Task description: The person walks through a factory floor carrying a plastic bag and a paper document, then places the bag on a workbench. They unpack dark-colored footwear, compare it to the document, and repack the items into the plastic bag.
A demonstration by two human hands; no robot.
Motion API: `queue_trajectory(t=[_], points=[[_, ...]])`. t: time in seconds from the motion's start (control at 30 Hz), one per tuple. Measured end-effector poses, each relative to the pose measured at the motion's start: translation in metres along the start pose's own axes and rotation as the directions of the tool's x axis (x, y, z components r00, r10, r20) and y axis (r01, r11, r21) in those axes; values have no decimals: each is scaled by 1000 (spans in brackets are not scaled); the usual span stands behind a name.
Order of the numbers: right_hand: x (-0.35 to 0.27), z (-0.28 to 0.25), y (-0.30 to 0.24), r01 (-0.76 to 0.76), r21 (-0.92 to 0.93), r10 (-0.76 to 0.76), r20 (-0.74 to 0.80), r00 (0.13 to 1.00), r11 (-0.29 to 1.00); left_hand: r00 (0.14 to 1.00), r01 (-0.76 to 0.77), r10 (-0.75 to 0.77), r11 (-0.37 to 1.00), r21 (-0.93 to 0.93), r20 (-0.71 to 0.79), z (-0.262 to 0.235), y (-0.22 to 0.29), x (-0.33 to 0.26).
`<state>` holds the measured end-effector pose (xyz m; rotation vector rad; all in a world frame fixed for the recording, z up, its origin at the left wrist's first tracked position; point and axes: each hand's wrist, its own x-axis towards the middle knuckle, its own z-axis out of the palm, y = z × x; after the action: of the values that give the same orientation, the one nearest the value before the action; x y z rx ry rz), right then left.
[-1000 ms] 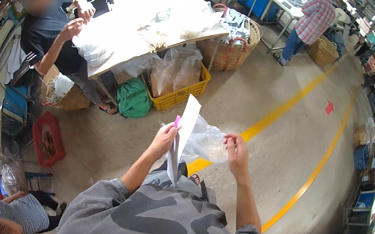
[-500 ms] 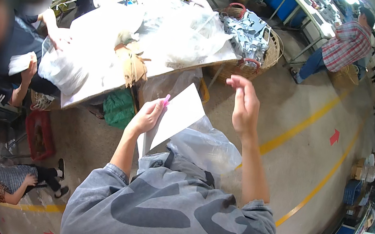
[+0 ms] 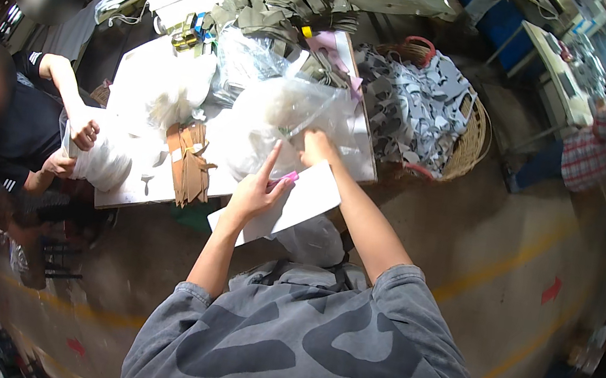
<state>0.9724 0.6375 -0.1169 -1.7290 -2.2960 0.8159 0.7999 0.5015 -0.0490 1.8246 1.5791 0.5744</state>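
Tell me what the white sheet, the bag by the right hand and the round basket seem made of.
White sheet: probably paper or thin card, matte, being flat with straight edges.
Bag by the right hand: likely thin plastic film, since it looks wrinkled, shiny and translucent.
Basket: seemingly woven cane or bamboo, dull tan, judging by its visible weave.

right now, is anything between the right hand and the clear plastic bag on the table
Nothing visible: the right hand appears to touch the clear plastic bag. The left hand, holding the white sheet and a pink item, is to its left, not in between.
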Motion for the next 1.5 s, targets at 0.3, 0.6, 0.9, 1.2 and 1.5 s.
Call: queue_trajectory(t=[0.3, 0.6, 0.9, 1.2, 1.5], points=[[-48, -152, 77, 366, 741, -456, -91, 885, 563, 917, 376, -338, 909, 178, -212, 40, -44, 62], [-159, -300, 182, 727, 655, 55, -734, 677, -205, 853, 521, -475, 788, 328, -216, 58, -73, 102], [-205, -261, 301, 620, 759, 485, -474, 735, -197, 977, 208, -211, 976, 64, 39, 3, -10, 86], [-275, -302, 426, 417, 843, 678, -88, 730, -339, 960, 228, -198, 963, -141, 200, 76, 248, 121], [-353, -352, 489, 200, 978, 572, -131, 810, -58, 551, 67, 358, 881, -468, 754, 390, 463, 236]])
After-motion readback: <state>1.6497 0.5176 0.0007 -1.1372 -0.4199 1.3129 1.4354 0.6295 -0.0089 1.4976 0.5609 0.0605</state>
